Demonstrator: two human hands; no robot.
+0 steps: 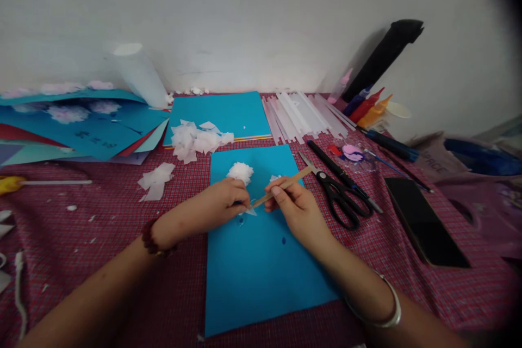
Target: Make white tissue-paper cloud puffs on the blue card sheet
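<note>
My right hand (296,206) grips a flat wooden craft stick (299,175) that slants down to the left. The stick's lower tip meets the fingertips of my left hand (228,198), which pinch a small piece of white tissue paper (252,211) just above the blue card (265,272). A ruffled white paper tuft (240,173) sits on the card beyond my left hand. More white paper shows partly behind my right fingers. On the card are a clear glue-like blob (241,221) and a dark blue spot (284,240).
Black-handled scissors (340,196), a black pen (332,163) and a dark phone (424,223) lie to the right. Cut tissue pieces (190,141) rest on a blue card stack (220,109). Translucent glue sticks (304,114) and paint bottles (369,109) are at the back.
</note>
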